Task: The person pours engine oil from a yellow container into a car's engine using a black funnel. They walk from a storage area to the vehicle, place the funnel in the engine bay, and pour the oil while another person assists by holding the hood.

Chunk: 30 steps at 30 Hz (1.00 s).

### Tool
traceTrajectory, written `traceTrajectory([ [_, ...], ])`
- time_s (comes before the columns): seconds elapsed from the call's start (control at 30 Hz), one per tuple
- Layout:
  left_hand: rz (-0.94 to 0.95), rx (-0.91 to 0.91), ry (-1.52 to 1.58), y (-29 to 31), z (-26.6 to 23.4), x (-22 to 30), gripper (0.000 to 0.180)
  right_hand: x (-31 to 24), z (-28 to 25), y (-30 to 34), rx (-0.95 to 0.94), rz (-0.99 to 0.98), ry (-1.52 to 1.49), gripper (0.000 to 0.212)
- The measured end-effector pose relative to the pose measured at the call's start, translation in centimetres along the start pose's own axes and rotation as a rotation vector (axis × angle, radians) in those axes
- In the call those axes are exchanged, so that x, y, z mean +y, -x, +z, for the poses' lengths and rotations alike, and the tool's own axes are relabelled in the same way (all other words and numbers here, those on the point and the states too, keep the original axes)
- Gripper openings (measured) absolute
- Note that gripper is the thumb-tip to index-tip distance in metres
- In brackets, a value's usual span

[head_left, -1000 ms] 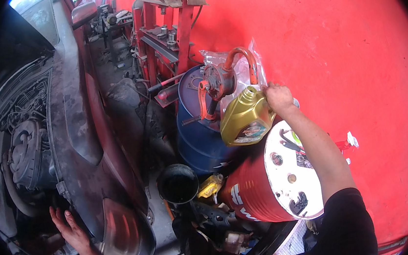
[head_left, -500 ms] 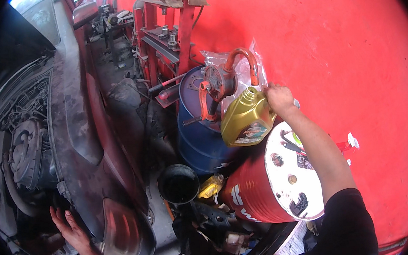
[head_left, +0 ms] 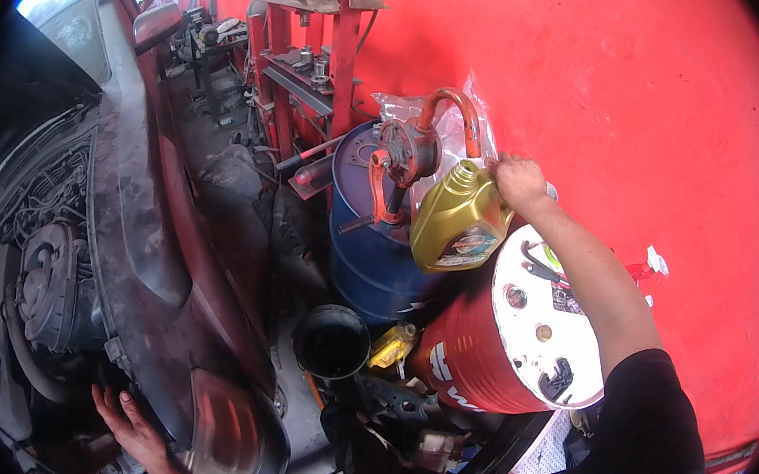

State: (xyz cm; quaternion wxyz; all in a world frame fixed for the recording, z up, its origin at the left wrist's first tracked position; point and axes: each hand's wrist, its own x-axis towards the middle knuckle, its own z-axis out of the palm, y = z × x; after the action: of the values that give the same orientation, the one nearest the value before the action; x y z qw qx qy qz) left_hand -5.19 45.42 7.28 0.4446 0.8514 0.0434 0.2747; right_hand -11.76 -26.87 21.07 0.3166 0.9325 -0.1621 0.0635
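My right hand [head_left: 519,181] is closed round the handle of a gold oil jug [head_left: 458,216]. The jug's mouth is uncapped and faces up, beneath the end of an orange curved spout. That spout belongs to a hand-crank pump [head_left: 410,152] mounted on a blue drum [head_left: 359,266]. No stream of liquid shows between spout and jug. At the lower left, my left hand [head_left: 131,425] is held at the front edge of a car's open engine bay [head_left: 45,278], its fingers stretched and apart, with nothing in it.
A red drum with a white top [head_left: 537,350] stands below my right forearm. Near the car's headlight [head_left: 228,416] are a black funnel-like container [head_left: 333,344] and a yellow bottle [head_left: 392,345]. A red shop press [head_left: 309,70] stands further back by the red wall [head_left: 620,77].
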Motion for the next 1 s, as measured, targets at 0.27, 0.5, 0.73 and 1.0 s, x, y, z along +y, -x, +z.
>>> traceTrajectory([
  [0.27,-0.002,-0.006,-0.007,0.0,0.0,0.0,0.064,0.0,0.1,0.0,0.005,0.008,-0.026,0.025],
  [0.5,-0.005,-0.001,-0.012,0.0,0.1,0.2,0.064,0.2,0.4,0.0,0.013,0.010,-0.022,0.023],
  [0.73,0.013,-0.017,-0.046,-0.1,0.0,0.1,0.061,0.2,0.7,0.0,0.057,0.011,-0.073,0.022],
  [1.0,0.015,-0.011,-0.067,0.1,0.0,1.1,0.063,0.4,0.7,0.2,0.099,0.016,-0.113,0.022],
])
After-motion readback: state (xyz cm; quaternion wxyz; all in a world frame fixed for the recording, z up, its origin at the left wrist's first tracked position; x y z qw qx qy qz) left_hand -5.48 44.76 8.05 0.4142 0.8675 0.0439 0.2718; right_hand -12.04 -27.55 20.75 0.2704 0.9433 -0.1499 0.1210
